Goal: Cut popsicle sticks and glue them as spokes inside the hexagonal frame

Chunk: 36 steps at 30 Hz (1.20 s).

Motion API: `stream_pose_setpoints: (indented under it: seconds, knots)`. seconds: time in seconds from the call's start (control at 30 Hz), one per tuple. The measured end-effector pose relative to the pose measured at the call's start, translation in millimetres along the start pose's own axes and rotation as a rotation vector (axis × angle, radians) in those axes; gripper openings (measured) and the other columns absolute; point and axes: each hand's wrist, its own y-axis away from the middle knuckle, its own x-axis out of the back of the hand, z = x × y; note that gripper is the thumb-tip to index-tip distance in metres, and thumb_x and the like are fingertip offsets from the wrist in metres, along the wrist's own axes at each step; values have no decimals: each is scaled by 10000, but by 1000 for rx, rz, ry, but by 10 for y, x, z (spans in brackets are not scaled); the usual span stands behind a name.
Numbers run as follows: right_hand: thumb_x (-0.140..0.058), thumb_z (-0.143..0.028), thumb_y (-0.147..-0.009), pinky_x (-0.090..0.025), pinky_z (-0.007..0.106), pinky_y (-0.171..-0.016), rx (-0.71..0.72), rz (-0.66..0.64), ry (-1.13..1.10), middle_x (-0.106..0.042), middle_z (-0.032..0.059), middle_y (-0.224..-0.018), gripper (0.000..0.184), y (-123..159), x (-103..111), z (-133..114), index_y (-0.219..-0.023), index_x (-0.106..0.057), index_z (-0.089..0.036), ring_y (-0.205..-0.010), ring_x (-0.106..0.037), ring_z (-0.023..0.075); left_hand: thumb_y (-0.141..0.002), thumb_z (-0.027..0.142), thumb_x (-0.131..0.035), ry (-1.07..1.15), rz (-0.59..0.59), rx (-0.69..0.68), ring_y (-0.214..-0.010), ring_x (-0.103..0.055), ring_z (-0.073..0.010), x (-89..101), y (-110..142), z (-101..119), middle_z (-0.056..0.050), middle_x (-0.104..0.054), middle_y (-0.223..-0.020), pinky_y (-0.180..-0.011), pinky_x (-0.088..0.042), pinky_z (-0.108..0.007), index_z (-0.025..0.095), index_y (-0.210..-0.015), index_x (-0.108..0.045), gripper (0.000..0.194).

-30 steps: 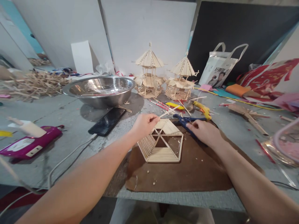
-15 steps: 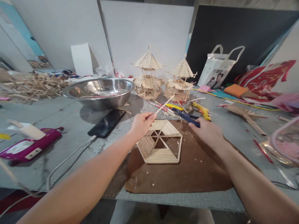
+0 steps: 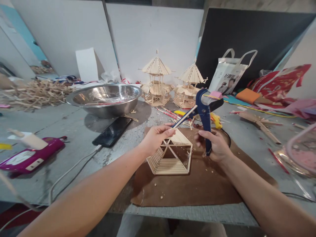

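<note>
Between the thumb and fingers of my left hand point(image 3: 160, 140) is a thin wooden stick point(image 3: 186, 115), pointing up and to the right. My right hand point(image 3: 217, 144) is wrapped round one handle of a blue pipe cutter point(image 3: 205, 113), held upright with its handles spread. The cutter's other handle slants down towards my left fingers; whether they touch it I cannot tell. Under my left hand lies a hexagonal stick frame point(image 3: 172, 166), partly hidden by that hand. Rows of sticks fill some of its triangular sections, and others are open. A brown board point(image 3: 195, 187) supports the frame.
Two stick pagodas point(image 3: 157, 79) stand at the back. A steel basin point(image 3: 106, 108), a phone point(image 3: 112, 131) and a purple power strip point(image 3: 37, 154) are on the left. Behind the cutter lie a yellow glue gun point(image 3: 216, 121) and loose sticks. A white bag point(image 3: 229, 75) stands back right.
My right hand has lifted the blue pipe cutter off the table and turned it upright, its handles now spread. My left hand has moved slightly right and down with the stick, beside the cutter.
</note>
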Motion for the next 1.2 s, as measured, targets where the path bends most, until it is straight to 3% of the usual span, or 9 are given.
stream_pose_setpoints:
  seconds: [0.13,0.23,0.43,0.57,0.67,0.77,0.9,1.03,1.2]
  knots:
    - [-429,-278,-631,-448,306,-585,34,-137,51,-602,46,-888,311,35,-76,11,-917,-536,-222,-763,-561,179,-660,303,-562,67,-21,34,-978,-450,-154,-55,30,6,-55,-585,-897,-792,-371,-280,130,-644,-591,176]
    - [-397,-250,-589,-443,338,-623,32,-187,65,-596,55,-886,383,81,-107,-12,-950,-524,-235,-853,-536,202,-670,307,-556,85,-73,35,-976,-456,-151,-86,62,18,-48,-591,-877,-781,-371,-265,134,-636,-589,180]
    - [-421,-321,-592,-420,319,-550,24,-164,94,-535,35,-580,135,127,-86,-41,-543,-492,-217,-663,-539,183,-681,326,-537,-3,-190,42,-870,-509,-146,-141,109,39,-52,-568,-958,-763,-381,-277,130,-685,-610,208]
    - [-477,-335,-602,-405,292,-491,21,-112,85,-541,23,-604,159,102,-93,-70,-674,-532,-204,-547,-511,149,-686,345,-522,-133,-219,47,-820,-512,-131,-166,118,46,-16,-593,-886,-746,-385,-266,159,-735,-619,216]
    - [-527,-339,-627,-421,282,-543,106,4,143,-565,26,-733,170,76,-61,-71,-725,-524,-200,-585,-515,132,-692,376,-503,-194,-109,54,-711,-513,-107,-115,90,49,-12,-599,-778,-647,-399,-236,164,-793,-607,257]
    - [-494,-394,-675,-426,289,-614,210,85,316,-549,22,-737,206,42,1,-52,-720,-501,-194,-659,-519,143,-708,393,-475,-172,3,64,-532,-460,-63,-39,50,60,-8,-576,-668,-502,-364,-195,144,-737,-588,275]
    - [-534,-367,-630,-411,321,-664,336,192,802,-526,39,-774,317,-27,65,9,-878,-470,-181,-695,-507,168,-705,367,-491,-101,85,21,-426,-392,-33,-10,25,81,9,-538,-600,-415,-303,-176,135,-690,-550,240]
    - [-508,-295,-622,-380,357,-743,407,136,1191,-506,95,-933,455,-92,108,108,-1042,-405,-155,-840,-485,220,-705,337,-499,-56,143,10,-390,-360,-25,-27,22,100,16,-509,-570,-374,-257,-172,133,-682,-540,210]
    - [-484,-238,-614,-366,349,-783,471,58,1305,-486,98,-986,488,-97,122,182,-1084,-382,-158,-890,-465,228,-708,343,-496,-112,116,-4,-389,-345,-23,-43,39,97,16,-499,-555,-366,-239,-169,130,-686,-555,222]
